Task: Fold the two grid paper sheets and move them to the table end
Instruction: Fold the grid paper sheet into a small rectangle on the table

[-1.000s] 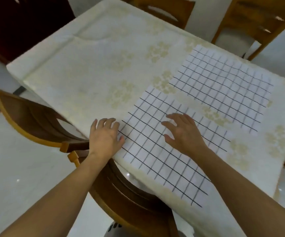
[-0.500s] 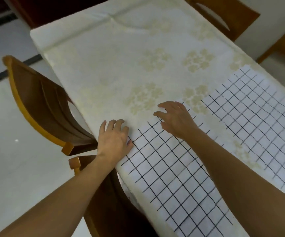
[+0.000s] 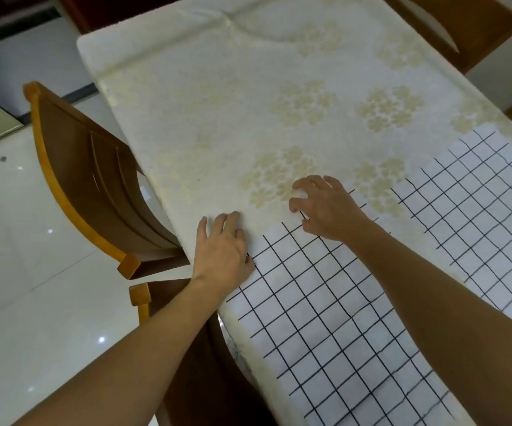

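Note:
Two white sheets with black grid lines lie flat on a cream flowered tablecloth (image 3: 248,103). The near sheet (image 3: 325,302) runs along the table's near edge under my arms. The far sheet (image 3: 479,216) lies to the right, partly cut off by the frame. My left hand (image 3: 222,250) rests palm down on the near sheet's left corner at the table edge, fingers together. My right hand (image 3: 325,207) sits at the sheet's far corner, its fingers curled, fingertips on the cloth just past the paper's edge. That corner is hidden under the hand.
A wooden chair (image 3: 94,179) stands at the table's left side, and a second chair back (image 3: 187,379) is below my left arm. Another chair (image 3: 463,29) is at the far right. The tablecloth stretches bare toward the far end. Glossy white floor lies left.
The view has swung left and closer. My right hand slid from the middle of the near sheet to its far corner and curled its fingers. My left hand stayed on the left corner.

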### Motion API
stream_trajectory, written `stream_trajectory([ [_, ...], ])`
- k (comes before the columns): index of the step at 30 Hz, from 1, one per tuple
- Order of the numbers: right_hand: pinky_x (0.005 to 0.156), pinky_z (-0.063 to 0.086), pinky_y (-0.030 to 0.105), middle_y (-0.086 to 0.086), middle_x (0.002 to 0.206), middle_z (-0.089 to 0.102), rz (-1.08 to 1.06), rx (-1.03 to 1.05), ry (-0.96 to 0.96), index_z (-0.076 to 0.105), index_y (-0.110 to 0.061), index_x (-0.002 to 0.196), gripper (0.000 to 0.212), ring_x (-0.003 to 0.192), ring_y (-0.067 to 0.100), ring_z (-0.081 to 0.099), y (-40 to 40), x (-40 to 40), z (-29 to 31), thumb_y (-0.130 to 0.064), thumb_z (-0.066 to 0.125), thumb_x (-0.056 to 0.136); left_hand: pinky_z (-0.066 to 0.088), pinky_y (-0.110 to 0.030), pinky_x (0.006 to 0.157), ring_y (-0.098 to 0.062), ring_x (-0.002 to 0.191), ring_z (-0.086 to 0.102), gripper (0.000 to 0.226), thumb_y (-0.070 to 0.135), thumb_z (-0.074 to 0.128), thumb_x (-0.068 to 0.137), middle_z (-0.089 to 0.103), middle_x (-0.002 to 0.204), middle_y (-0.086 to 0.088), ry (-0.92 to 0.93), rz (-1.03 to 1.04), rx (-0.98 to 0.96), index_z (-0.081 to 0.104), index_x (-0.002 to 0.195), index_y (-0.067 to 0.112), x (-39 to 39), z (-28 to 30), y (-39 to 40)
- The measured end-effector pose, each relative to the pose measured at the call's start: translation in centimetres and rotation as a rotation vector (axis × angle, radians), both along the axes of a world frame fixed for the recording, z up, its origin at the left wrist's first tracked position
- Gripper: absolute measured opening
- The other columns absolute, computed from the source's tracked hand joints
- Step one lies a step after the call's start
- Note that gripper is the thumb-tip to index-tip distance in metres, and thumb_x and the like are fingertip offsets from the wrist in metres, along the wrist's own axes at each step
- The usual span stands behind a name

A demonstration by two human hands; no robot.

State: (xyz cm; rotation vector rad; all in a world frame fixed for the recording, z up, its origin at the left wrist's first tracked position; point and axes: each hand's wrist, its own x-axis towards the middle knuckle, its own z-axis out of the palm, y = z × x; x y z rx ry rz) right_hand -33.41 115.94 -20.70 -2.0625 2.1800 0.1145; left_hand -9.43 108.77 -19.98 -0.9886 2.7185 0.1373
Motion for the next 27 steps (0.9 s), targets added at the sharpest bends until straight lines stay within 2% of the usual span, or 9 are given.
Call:
stream_trajectory([
  [3,0.108,0.036,0.057,0.008,0.136,0.055,0.006,-0.002,-0.004,0.069,-0.022,0.098,0.031,0.129,0.031,0.048,-0.1,-0.1,-0.1,-0.022,0.081,0.069,0.011,-0.052,0.121,-0.024,0.144,0.021,0.046,0.045,0.051,0.087,0.023,0.158,-0.003,-0.002,0.020,0.034,0.066,0.115,0.013,-0.3,-0.2,0.1],
  [8,0.105,0.039,0.058,0.009,0.134,0.056,0.031,-0.013,-0.015,0.067,-0.021,0.096,0.031,0.127,0.033,0.049,0.0,-0.2,-0.4,-0.021,0.081,0.068,0.009,-0.051,0.121,-0.021,0.143,0.019,0.042,0.045,0.051,0.087,0.024,0.157,0.000,0.042,0.088,0.082,0.071,0.109,0.015,-0.4,-0.8,0.6],
  [12,0.108,0.035,0.058,0.010,0.140,0.052,0.039,0.024,-0.014,0.067,-0.019,0.090,0.022,0.133,0.034,0.043,-0.1,-0.2,-0.3,-0.021,0.078,0.072,0.008,-0.052,0.121,-0.020,0.143,0.018,0.041,0.048,0.053,0.085,0.023,0.157,0.001,0.044,0.136,0.099,0.072,0.105,0.017,-0.5,-0.9,0.3],
  [16,0.107,0.035,0.058,0.009,0.137,0.056,0.068,-0.017,-0.014,0.065,-0.019,0.073,0.012,0.131,0.033,0.046,-0.2,-0.2,-0.3,-0.018,0.077,0.068,0.005,-0.056,0.120,-0.021,0.144,0.015,0.031,0.043,0.055,0.084,0.021,0.157,0.000,0.033,0.060,0.093,0.072,0.095,0.019,-0.9,-0.2,0.1],
  [19,0.105,0.039,0.058,0.009,0.130,0.061,0.125,-0.084,-0.013,0.063,-0.019,0.069,0.016,0.124,0.032,0.053,0.2,-0.6,-0.7,-0.013,0.077,0.064,0.013,-0.061,0.118,-0.024,0.141,0.030,0.023,0.037,0.062,0.078,0.037,0.153,-0.005,0.099,-0.085,-0.035,0.070,0.086,0.016,-0.5,0.3,0.0],
  [22,0.102,0.042,0.059,0.009,0.126,0.063,0.151,-0.141,-0.021,0.066,-0.018,0.076,0.021,0.120,0.033,0.057,0.8,-1.4,-0.9,-0.012,0.079,0.060,0.024,-0.065,0.113,-0.029,0.127,0.049,0.022,0.029,0.068,0.073,0.055,0.138,-0.010,0.214,-0.195,-0.120,0.067,0.087,0.012,0.0,0.8,-0.3],
  [27,0.102,0.041,0.059,0.008,0.121,0.065,0.179,-0.184,-0.012,0.065,-0.018,0.069,0.016,0.117,0.031,0.058,0.5,-1.8,0.4,-0.011,0.077,0.062,0.026,-0.067,0.112,-0.031,0.113,0.058,0.026,0.029,0.069,0.076,0.065,0.120,-0.007,0.231,-0.278,-0.175,0.068,0.096,0.012,0.2,2.2,-1.1],
])
